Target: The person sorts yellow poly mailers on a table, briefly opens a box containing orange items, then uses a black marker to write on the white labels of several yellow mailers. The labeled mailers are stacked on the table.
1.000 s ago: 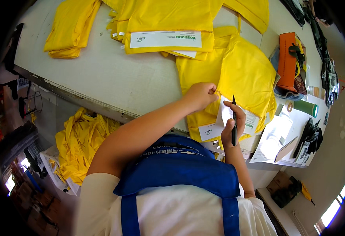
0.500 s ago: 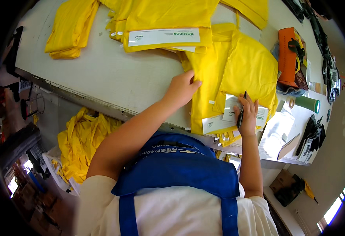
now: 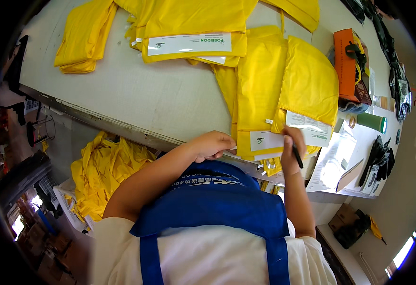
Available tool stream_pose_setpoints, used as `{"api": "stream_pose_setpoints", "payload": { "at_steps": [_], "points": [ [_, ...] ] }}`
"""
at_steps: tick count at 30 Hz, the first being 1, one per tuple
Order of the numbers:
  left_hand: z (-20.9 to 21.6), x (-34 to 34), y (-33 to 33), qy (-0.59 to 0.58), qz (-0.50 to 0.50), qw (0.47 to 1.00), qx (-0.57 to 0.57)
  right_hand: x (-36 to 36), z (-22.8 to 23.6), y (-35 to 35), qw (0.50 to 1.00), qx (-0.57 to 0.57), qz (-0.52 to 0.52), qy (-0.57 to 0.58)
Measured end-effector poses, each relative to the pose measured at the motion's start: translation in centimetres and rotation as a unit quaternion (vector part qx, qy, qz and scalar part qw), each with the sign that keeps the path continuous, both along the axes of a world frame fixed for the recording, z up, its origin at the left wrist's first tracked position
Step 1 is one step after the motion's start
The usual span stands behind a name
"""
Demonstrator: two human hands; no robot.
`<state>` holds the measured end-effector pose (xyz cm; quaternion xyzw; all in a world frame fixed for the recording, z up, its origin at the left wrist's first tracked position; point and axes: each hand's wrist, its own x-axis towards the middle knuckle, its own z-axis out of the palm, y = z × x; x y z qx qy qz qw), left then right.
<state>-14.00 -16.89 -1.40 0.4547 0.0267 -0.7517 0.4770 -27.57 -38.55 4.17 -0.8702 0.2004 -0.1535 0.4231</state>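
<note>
Folded yellow fabric pieces (image 3: 260,95), with white printed cards along their lower ends, lie in an overlapping stack before me. A smaller rounded yellow piece (image 3: 311,80) lies on the right part, with its own white card (image 3: 315,129). My left hand (image 3: 212,145) is closed in a pinch at the stack's lower left corner, a small white tag (image 3: 233,148) showing at the fingertips. My right hand (image 3: 293,149) is closed round a slim black tool (image 3: 297,156), pen-like in shape, over the lower right of the stack. Its exact kind is unclear.
More carded yellow pieces (image 3: 193,21) and a folded yellow bundle (image 3: 84,35) lie farther back. To the right stand an orange box (image 3: 345,64), a green roll (image 3: 372,122) and papers (image 3: 329,164). Below the table's left edge, loose yellow fabric (image 3: 106,171) fills a white basket (image 3: 65,202).
My left hand has come down and nearer along the stack's left edge to its corner. My right hand has tilted, the black tool now pointing down. The rounded piece sits farther right.
</note>
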Motion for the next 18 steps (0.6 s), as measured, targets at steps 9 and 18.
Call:
{"api": "stream_pose_setpoints", "payload": {
  "at_steps": [9,18],
  "points": [
    [0.0,-0.7,0.3,0.032,0.095,0.995,-0.009,-0.3,-0.8,6.8,0.995,0.014,0.097,-0.01],
    [2.4,-1.1,-0.4,-0.064,0.08,0.994,0.029,-0.1,-1.8,7.1,0.991,-0.002,0.131,-0.016]
  ]
}}
